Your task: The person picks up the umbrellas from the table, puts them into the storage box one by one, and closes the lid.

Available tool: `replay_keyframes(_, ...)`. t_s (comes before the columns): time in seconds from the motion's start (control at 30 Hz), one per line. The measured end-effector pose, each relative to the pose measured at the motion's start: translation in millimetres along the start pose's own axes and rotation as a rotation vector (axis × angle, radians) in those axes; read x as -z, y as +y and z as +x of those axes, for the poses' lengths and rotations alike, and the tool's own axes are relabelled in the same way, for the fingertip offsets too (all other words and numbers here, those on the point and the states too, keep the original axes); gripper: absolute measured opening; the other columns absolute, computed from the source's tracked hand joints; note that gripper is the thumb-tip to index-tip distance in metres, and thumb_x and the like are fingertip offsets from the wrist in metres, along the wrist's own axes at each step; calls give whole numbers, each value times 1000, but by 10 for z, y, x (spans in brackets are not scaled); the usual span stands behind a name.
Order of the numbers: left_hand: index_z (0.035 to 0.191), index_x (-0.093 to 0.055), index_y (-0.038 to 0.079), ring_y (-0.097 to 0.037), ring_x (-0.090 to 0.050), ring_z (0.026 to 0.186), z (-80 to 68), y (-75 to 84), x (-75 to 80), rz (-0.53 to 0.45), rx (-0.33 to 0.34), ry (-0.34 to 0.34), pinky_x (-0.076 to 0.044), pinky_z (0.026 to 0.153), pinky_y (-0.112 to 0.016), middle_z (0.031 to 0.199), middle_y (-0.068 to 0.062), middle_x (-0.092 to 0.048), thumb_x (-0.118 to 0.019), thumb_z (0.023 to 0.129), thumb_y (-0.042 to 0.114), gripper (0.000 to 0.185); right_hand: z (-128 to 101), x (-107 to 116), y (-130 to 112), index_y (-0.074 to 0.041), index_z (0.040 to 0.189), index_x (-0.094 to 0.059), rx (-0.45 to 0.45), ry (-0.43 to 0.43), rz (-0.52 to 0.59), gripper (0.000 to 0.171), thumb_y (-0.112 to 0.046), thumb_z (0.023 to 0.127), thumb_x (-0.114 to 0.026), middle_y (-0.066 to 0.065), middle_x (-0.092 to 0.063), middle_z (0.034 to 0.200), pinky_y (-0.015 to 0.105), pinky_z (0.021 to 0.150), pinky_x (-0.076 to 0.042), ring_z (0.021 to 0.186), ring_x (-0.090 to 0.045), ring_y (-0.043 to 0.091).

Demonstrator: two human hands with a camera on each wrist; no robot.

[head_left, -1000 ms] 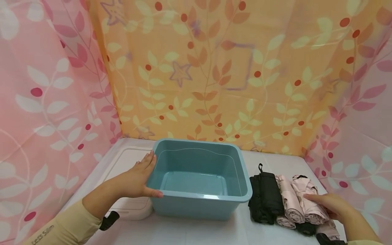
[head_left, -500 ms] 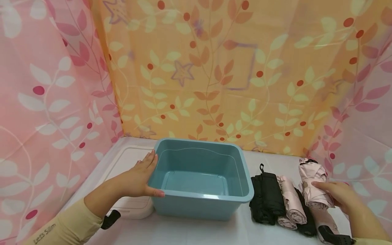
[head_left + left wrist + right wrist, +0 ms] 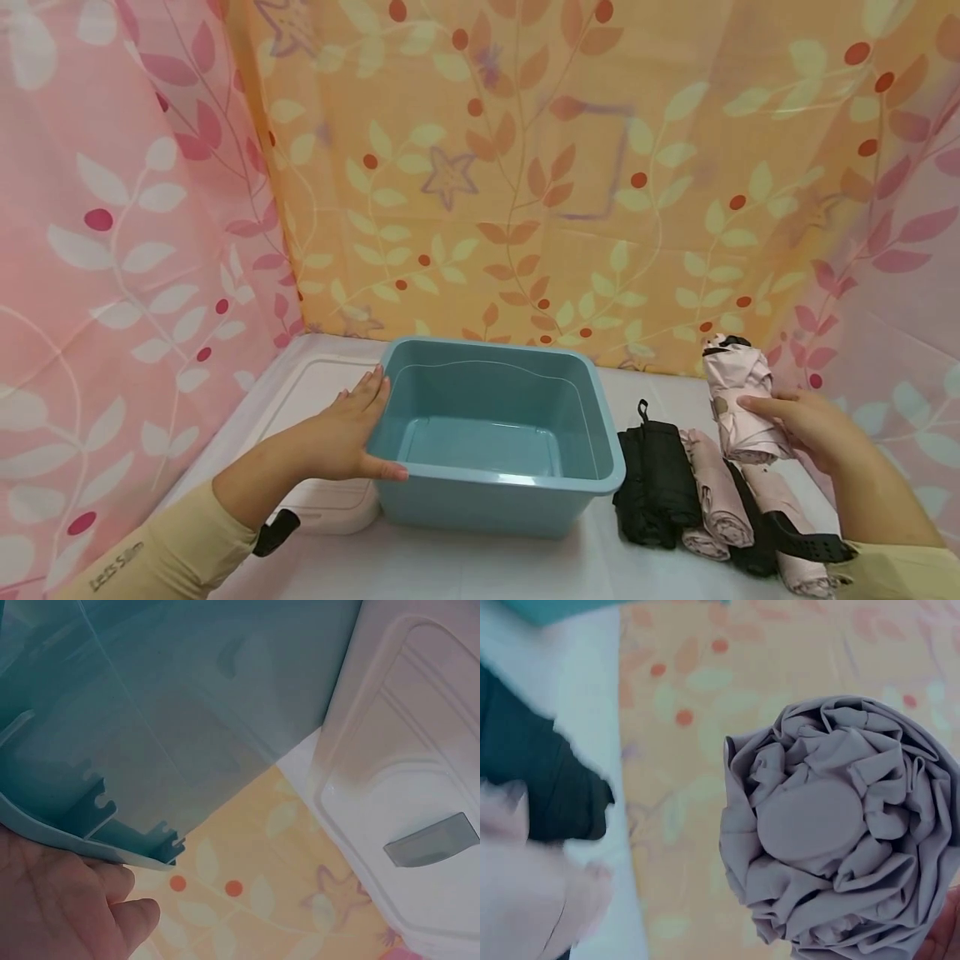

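Teal bin (image 3: 498, 433) holds nothing; your left hand (image 3: 339, 435) rests flat-fingered on its left wall; your right hand (image 3: 806, 425) grips pink folded umbrella (image 3: 738, 400) raised above the umbrella row (image 3: 693, 496); row's near ends cut off.

Soft, even light is seen throughout; shadows are faint, wrist views are blurred, head-view edges are bent.

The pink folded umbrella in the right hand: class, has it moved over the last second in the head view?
Yes. The pink folded umbrella has been lifted off the row beside the black umbrella by the right hand, up and away toward the orange curtain.
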State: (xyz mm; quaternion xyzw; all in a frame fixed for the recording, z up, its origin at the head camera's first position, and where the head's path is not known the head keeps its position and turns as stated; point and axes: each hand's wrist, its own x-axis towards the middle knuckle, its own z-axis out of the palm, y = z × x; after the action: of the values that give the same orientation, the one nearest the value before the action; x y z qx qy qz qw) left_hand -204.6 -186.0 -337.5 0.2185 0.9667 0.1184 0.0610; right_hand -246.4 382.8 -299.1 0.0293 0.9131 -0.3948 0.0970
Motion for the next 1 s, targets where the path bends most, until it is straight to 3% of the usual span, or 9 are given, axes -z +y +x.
replay_keyframes(0.23, 144, -6, -4, -33, 5, 138, -13, 11, 17, -3, -2, 6, -11, 107, -56, 151, -19, 7, -51, 60, 82, 129, 65, -237, -422, 15, 106, -50, 96, 17, 12, 52, -35, 92, -53, 13, -52, 94, 29, 64, -50, 69, -55, 12)
replay_keyframes(0.47, 144, -6, -4, -34, 4, 138, -26, 1, 20, -1, -2, 11, -11, 106, -56, 151, -20, 7, -50, 60, 83, 129, 135, -504, -833, 12, 114, -49, 152, -19, 39, 53, -35, 90, -56, 4, -55, 84, 29, 66, -51, 70, -57, 13)
replay_keyframes(0.7, 144, -6, -6, -36, 3, 138, -28, 2, 29, -2, -13, 22, -11, 106, -58, 151, -21, 6, -50, 61, 82, 128, 191, -801, -1229, 6, 100, -55, 229, -27, 3, 42, -33, 86, -62, 6, -52, 79, 28, 60, -49, 66, -53, 15)
replay_keyframes(0.87, 144, -6, -6, -35, 3, 138, -23, 10, 34, -5, -15, 17, -11, 106, -58, 151, -21, 6, -49, 61, 83, 128, 236, -1034, -1465, 5, 103, -56, 233, -84, 29, 42, -31, 84, -65, 7, -57, 81, 29, 60, -50, 66, -56, 15)
replay_keyframes(1.0, 144, -7, -6, -35, 4, 138, -13, 13, 30, -2, -16, 14, -11, 106, -57, 151, -21, 6, -49, 61, 83, 128, 292, -1207, -1633, 3, 99, -59, 253, -88, -14, 38, -30, 82, -67, 6, -55, 83, 27, 58, -46, 68, -52, 16)
